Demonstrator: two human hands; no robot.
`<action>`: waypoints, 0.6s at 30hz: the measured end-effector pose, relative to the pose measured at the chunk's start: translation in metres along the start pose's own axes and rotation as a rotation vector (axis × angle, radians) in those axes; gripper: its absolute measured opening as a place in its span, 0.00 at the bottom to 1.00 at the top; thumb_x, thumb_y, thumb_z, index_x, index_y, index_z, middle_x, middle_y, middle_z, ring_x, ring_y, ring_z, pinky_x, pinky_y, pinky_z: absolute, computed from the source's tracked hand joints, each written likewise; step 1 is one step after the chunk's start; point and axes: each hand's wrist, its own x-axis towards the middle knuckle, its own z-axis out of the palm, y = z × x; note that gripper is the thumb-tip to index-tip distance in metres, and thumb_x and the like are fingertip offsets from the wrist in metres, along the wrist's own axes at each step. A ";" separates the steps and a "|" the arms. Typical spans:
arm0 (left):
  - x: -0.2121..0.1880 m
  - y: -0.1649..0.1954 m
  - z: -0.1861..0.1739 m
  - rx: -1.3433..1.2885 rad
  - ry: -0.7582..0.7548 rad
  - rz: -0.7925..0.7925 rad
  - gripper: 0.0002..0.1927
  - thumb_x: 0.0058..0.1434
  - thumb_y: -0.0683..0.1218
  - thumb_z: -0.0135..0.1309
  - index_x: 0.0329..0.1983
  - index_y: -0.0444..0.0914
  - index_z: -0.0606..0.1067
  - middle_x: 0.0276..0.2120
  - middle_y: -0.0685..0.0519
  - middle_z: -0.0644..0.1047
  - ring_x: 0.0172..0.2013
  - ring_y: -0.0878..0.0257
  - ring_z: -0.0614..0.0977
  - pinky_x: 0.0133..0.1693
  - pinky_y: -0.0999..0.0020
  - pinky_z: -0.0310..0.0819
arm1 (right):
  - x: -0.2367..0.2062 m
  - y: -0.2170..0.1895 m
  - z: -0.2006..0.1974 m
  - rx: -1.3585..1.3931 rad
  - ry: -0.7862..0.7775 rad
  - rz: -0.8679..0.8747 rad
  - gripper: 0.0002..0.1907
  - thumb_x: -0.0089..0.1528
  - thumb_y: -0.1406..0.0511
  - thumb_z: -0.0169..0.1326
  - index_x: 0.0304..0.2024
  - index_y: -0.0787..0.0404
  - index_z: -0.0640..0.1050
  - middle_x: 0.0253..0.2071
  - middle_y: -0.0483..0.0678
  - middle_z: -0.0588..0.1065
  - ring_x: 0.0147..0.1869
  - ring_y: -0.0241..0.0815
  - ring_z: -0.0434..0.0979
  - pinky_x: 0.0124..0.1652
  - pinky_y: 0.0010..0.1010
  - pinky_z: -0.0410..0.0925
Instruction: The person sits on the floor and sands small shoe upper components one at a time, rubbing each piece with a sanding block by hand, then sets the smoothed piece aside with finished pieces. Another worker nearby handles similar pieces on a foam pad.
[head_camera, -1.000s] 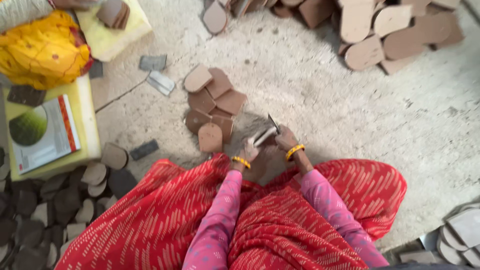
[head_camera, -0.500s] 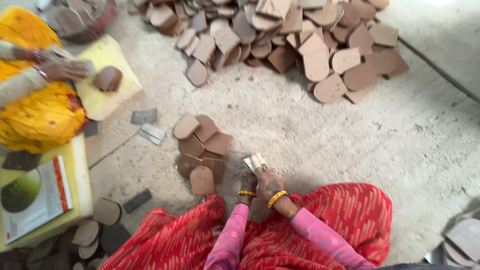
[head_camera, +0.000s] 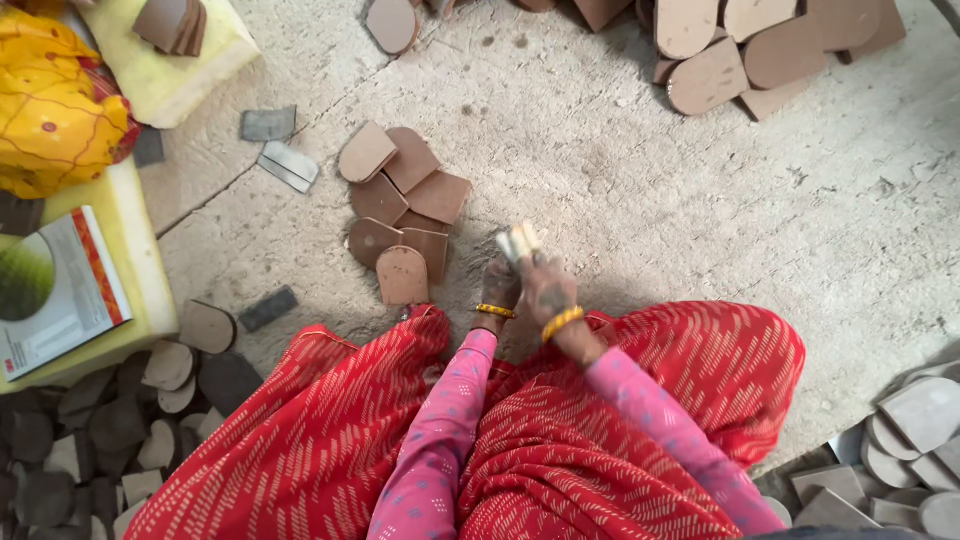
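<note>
- From above, I see both hands meeting just in front of a red patterned skirt (head_camera: 620, 420) on a rough concrete floor (head_camera: 700, 220).
- My right hand (head_camera: 551, 294) is closed around a small pale tool (head_camera: 519, 242), which sticks up and blurs; I cannot tell its exact kind.
- My left hand (head_camera: 500, 285) sits touching the right, fingers curled; I cannot tell whether it grips anything.
- Just left of the hands lies a small cluster of brown rounded leather pieces (head_camera: 400, 205), overlapping.
- A larger heap of similar pieces (head_camera: 740, 40) lies well apart at top right.
- Another person in yellow cloth (head_camera: 50, 110) sits at far left.
</note>
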 end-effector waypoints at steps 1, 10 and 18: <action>-0.002 -0.001 0.001 -0.101 -0.016 -0.098 0.05 0.64 0.43 0.53 0.39 0.38 0.78 0.31 0.43 0.81 0.33 0.44 0.84 0.31 0.52 0.77 | -0.004 -0.001 0.000 -0.005 0.007 -0.010 0.29 0.55 0.66 0.48 0.61 0.57 0.71 0.57 0.58 0.75 0.43 0.64 0.76 0.33 0.53 0.73; 0.013 0.006 0.000 -0.045 0.107 -0.122 0.09 0.63 0.45 0.53 0.35 0.36 0.81 0.29 0.39 0.80 0.31 0.40 0.83 0.29 0.49 0.75 | 0.030 0.046 0.016 -0.036 0.103 -0.025 0.19 0.60 0.63 0.49 0.54 0.56 0.76 0.47 0.55 0.78 0.45 0.59 0.77 0.39 0.50 0.72; -0.002 -0.004 0.006 -0.031 0.032 -0.266 0.10 0.60 0.48 0.56 0.30 0.36 0.81 0.26 0.41 0.81 0.28 0.42 0.84 0.26 0.49 0.74 | -0.011 0.037 0.027 -0.075 0.015 0.048 0.13 0.63 0.61 0.50 0.49 0.53 0.77 0.47 0.52 0.78 0.47 0.58 0.78 0.40 0.51 0.73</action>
